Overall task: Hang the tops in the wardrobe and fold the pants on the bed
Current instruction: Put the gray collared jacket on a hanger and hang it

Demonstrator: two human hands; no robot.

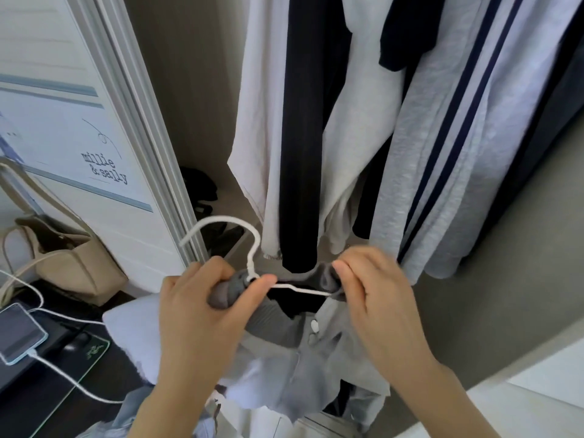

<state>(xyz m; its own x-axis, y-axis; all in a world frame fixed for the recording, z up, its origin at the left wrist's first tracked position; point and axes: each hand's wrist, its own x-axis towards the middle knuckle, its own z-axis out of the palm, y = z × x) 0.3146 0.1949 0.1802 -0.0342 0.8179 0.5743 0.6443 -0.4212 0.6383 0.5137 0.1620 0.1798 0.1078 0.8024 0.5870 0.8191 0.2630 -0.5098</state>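
Observation:
A grey top (303, 352) with a darker ribbed collar hangs from a white hanger (249, 248) in front of the open wardrobe. My left hand (202, 311) grips the collar and the base of the hanger's hook. Pinching the collar's right edge over the hanger's arm is my right hand (376, 298). The hook points up and left, free of any rail. Several tops hang inside the wardrobe: a white one (262, 121), a black one (303, 137) and a grey one with dark stripes (442, 159).
The wardrobe's sliding door frame (148, 121) stands at left. A beige bag (66, 260) sits on the floor beside it. A phone (19, 333) with a white cable lies on a dark surface at lower left. Dark items (199, 188) lie on the wardrobe floor.

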